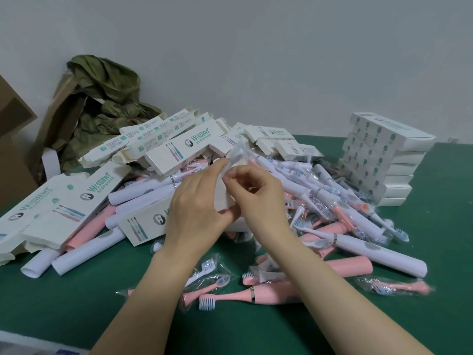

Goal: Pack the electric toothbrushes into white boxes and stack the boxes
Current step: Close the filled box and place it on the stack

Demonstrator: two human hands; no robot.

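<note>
A green counter (76,303) fills the foreground, and on it, between the two forearms, lies a pink toothbrush (245,295) among loose brush heads in clear wrappers. Beyond it the left hand (197,208) grips the open end of a white box (143,224), thumb under and fingers curled over the top. The box rests on a heap of toothbrush handles (320,201), white and pink. The right hand (258,190) pinches a wrapped brush head (238,152) at its lower end, right at the box mouth, with the wrapper sticking up above the fingers. Empty boxes (179,144) lie jumbled behind the heap. At the far right stands a stack of boxes (384,160), several layers high. A crumpled green bag (107,98) leans against the wall, far left.
</note>
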